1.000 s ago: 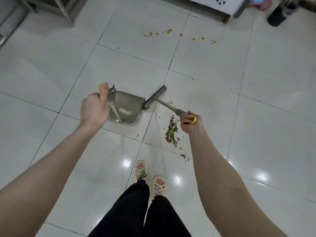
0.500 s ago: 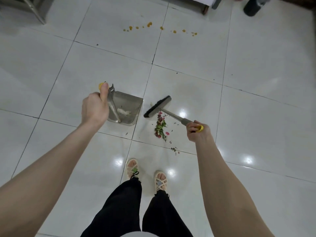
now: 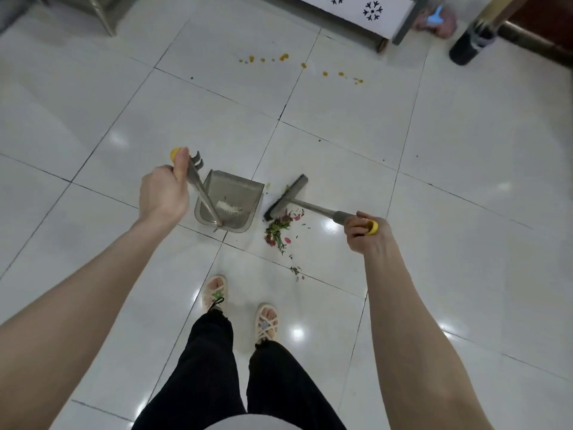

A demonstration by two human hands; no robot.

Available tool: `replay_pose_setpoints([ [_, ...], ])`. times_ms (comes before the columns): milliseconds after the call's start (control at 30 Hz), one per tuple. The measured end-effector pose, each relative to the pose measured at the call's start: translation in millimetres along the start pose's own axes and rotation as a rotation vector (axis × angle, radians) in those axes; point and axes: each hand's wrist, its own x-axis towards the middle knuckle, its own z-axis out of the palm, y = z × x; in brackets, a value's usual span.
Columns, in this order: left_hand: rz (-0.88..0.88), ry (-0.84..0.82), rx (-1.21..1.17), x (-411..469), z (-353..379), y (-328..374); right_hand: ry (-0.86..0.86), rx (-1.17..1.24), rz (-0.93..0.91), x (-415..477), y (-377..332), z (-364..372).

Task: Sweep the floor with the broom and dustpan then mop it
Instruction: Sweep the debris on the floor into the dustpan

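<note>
My left hand (image 3: pixel 163 193) grips the upright handle of a grey dustpan (image 3: pixel 230 203) that rests on the white tiled floor (image 3: pixel 434 212), with a little pale debris inside it. My right hand (image 3: pixel 364 232) is closed around the yellow-tipped handle of a grey broom (image 3: pixel 286 198). The broom head sits just right of the dustpan's mouth. A small heap of green and pink plant scraps (image 3: pixel 277 229) lies right below the broom head, with a few bits (image 3: pixel 295 270) trailing toward my feet.
Orange spots (image 3: pixel 302 66) dot the tiles farther ahead. A white cabinet with snowflake marks (image 3: pixel 366 13), a dark bottle (image 3: pixel 471 41) and a pink object stand at the far right; a metal leg (image 3: pixel 104 17) at the far left. My sandalled feet (image 3: pixel 240 308) are below the debris.
The broom head has swung back from the dustpan's right edge and now sits beside the scrap pile, near the pan's mouth. The dustpan has stayed in place.
</note>
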Motion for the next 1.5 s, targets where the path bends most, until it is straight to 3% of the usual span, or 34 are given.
replay_pose_setpoints([
  [233, -0.069, 0.089, 0.014, -45, -23, -13, -0.035, -0.116, 0.109, 3, 13, 10],
  [500, -0.100, 0.146, 0.065, -56, -60, -48, -0.110, -0.230, 0.258, 28, 76, 35],
  [800, -0.155, 0.160, 0.062, -57, -74, -81, -0.054, -0.408, 0.310, 42, 135, 49],
  [967, -0.193, 0.136, 0.014, -59, -56, -78, 0.044, -0.583, 0.261, 33, 113, 47],
  [1233, -0.216, 0.103, -0.030, -65, -23, -77, 0.159, -0.652, 0.153, 14, 42, 22],
  [1500, -0.168, 0.067, -0.046, -70, -16, -78, 0.133, -0.713, 0.083, -18, 25, 20],
])
